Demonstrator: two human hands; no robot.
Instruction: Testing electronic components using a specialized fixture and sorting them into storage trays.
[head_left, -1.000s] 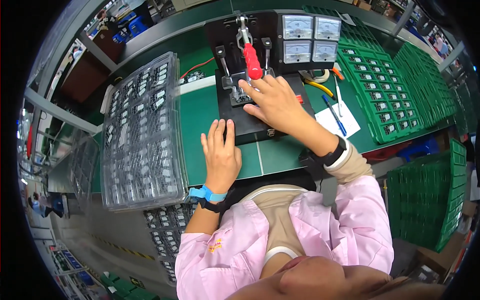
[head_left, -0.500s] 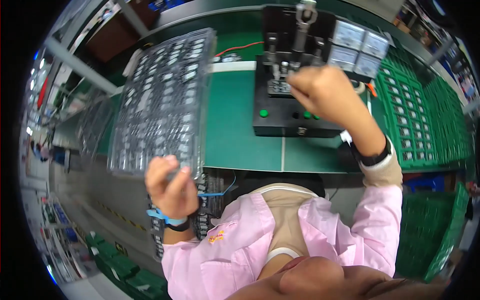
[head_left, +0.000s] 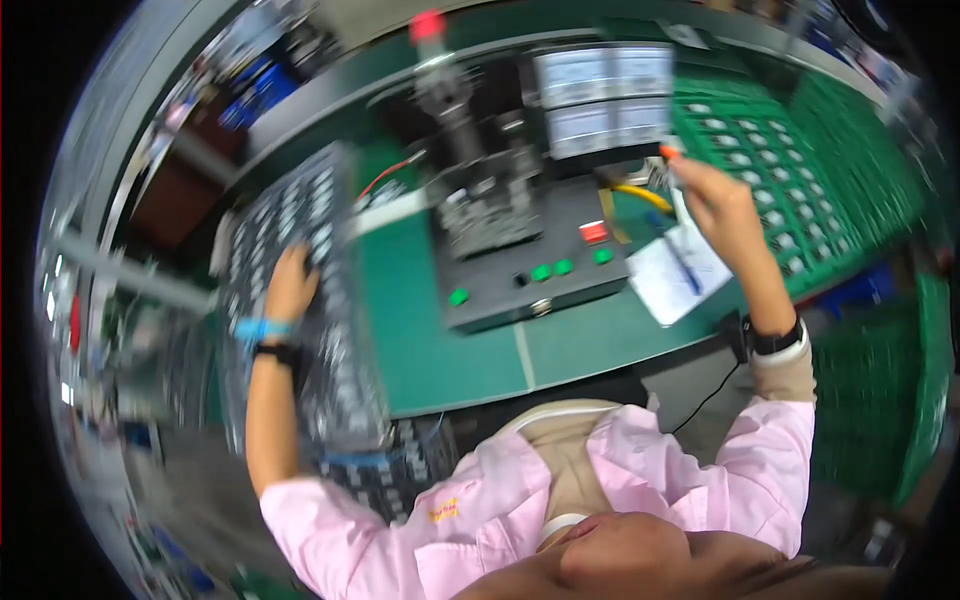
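Circuit boards [head_left: 322, 190] fill the clear plastic tray [head_left: 384, 425] below and around the left hand [head_left: 290, 285] in the head view; more small parts sit in a green tray [head_left: 788, 210] beyond and to the right of the right hand [head_left: 728, 212]. We see that the right hand has just left the black test fixture [head_left: 480, 290], which stands between the two hands, while the left has gone from the tray's near corner to over its middle. With the red-handled toggle clamp [head_left: 428, 27] thrown back, we judge the fixture unclamped. A second ago its handle leaned toward us and both hands were at the fixture. Now the right hand's bent fingers reach the orange end [head_left: 668, 152] of a tool; blur keeps us from telling whether they grip it, or whether the left hand is closed on anything.
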